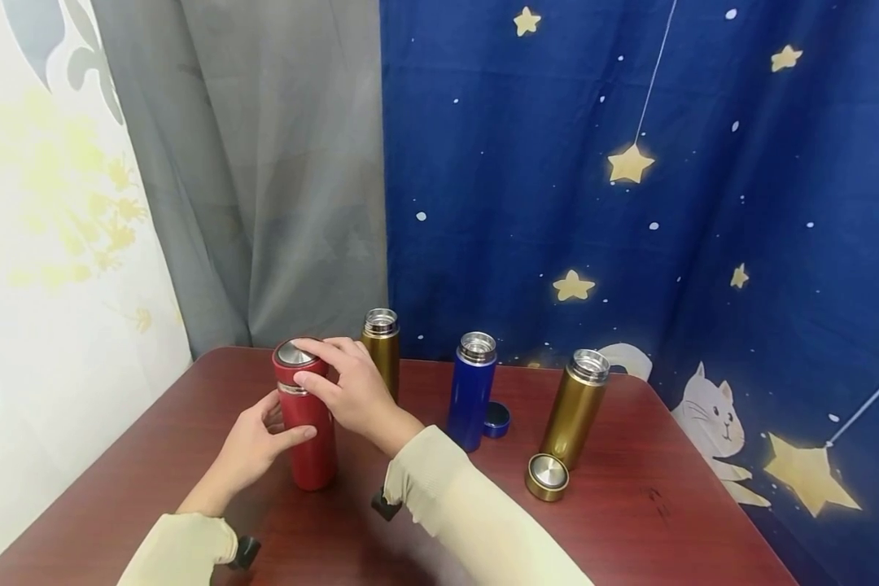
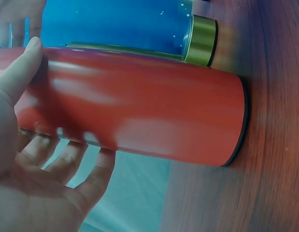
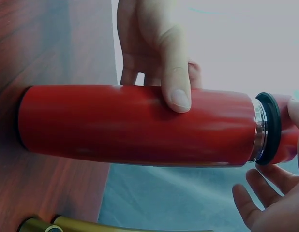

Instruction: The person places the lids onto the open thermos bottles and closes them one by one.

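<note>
A red thermos bottle (image 1: 313, 460) stands upright on the table's left side. My left hand (image 1: 249, 446) holds its body, thumb on the near side and fingers round the far side, as the left wrist view also shows. With thumb and fingers, my right hand (image 1: 359, 389) grips the red lid (image 3: 287, 128), whose top is a steel disc. In the right wrist view, the steel neck (image 3: 259, 130) shows between body and lid; the lid sits at its mouth, slightly tilted. Whether the threads are engaged is hidden.
Lidless bottles stand to the right: one gold (image 1: 390, 358) behind my right hand, one blue (image 1: 472, 403), another gold (image 1: 575, 415). A blue lid (image 1: 496, 419) and a gold lid (image 1: 547, 478) lie beside them on the dark red table (image 1: 652, 521). Curtains hang behind.
</note>
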`<state>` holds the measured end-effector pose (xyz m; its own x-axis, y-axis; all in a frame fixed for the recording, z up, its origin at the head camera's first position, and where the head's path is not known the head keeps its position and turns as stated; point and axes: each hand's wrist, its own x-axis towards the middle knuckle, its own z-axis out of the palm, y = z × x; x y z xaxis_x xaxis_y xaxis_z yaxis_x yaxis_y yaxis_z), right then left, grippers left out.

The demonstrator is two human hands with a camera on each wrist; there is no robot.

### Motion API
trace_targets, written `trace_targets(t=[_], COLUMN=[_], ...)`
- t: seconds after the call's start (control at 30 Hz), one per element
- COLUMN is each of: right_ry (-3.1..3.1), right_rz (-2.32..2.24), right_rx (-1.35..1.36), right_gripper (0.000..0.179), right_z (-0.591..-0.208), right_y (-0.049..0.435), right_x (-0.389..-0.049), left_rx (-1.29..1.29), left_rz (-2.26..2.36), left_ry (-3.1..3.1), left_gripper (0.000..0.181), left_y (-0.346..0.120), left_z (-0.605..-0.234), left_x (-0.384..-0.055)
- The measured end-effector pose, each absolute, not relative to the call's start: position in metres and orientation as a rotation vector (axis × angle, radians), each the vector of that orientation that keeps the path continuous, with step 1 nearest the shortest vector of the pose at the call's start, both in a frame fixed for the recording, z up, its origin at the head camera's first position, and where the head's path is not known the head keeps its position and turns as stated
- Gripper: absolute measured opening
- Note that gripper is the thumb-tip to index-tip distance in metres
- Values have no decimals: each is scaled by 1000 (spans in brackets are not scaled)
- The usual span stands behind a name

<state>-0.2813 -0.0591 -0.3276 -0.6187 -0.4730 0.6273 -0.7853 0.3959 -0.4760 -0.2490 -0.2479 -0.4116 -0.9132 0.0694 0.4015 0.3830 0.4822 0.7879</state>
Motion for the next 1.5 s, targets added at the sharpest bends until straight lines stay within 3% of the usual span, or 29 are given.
trace_targets(t=[0.27,0.7,1.5], right_ry=[-2363,-2378,-2372], right_rz=[1115,1319,963], right_rx=[1086,1461,1217], right_gripper=[41,51,50], right_z=[-331,-325,-333], right_y=[-60,-48,-49], right_x=[-282,-301,-296], left_rx=[-386,-480,-353], left_rz=[-1408,-1433,-1429], left_ry=[-2413,-2439,-2408], left_gripper=[69,68,70], left_y=[-248,-253,-246], left_z=[-415,-410,-416], left_x=[-249,-253,-248])
